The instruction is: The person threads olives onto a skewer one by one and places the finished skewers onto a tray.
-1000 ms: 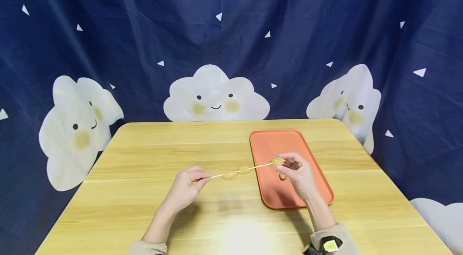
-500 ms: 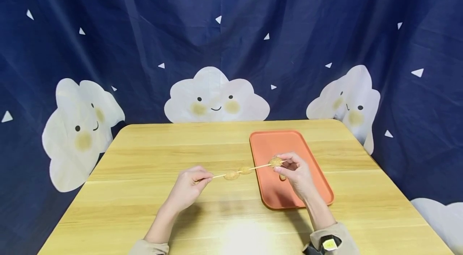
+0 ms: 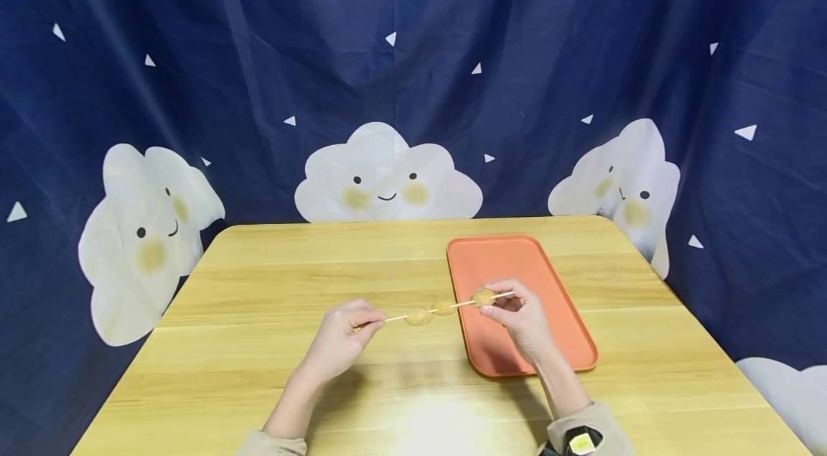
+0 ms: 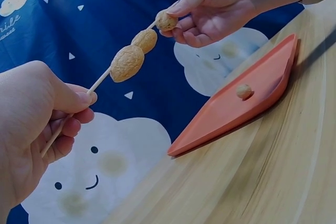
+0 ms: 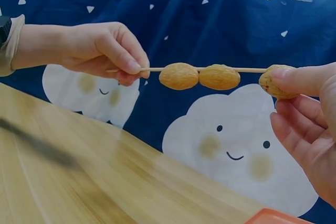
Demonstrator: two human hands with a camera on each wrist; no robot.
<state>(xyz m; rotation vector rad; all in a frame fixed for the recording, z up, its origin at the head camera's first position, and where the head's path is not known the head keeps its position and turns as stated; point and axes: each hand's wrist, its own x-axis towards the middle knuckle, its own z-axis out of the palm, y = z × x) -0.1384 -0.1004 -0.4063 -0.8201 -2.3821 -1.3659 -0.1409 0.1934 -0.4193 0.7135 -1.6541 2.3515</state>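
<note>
My left hand (image 3: 342,338) pinches a thin wooden skewer (image 4: 100,81) near one end, holding it above the table. Two wrinkled brown oval balls, the nearer one (image 5: 179,76) and its neighbour (image 5: 219,77), sit touching on the skewer's middle. Further along, my right hand (image 3: 525,321) pinches a third brown ball (image 3: 482,297) between thumb and fingers. In the head view the skewer's tip sticks out past this ball, and a gap of bare stick separates it from the other two. Another brown ball (image 4: 243,91) lies on the orange tray, hidden behind my right hand in the head view.
The orange tray (image 3: 497,251) lies on the right part of the wooden table (image 3: 291,262), partly under my right hand. Behind the table hangs a dark blue curtain (image 3: 388,82) with white clouds and triangles.
The third ball has slid along the skewer towards my left hand, and more of the tip shows beyond it. My right hand has moved left with the ball; the left hand shifted slightly right.
</note>
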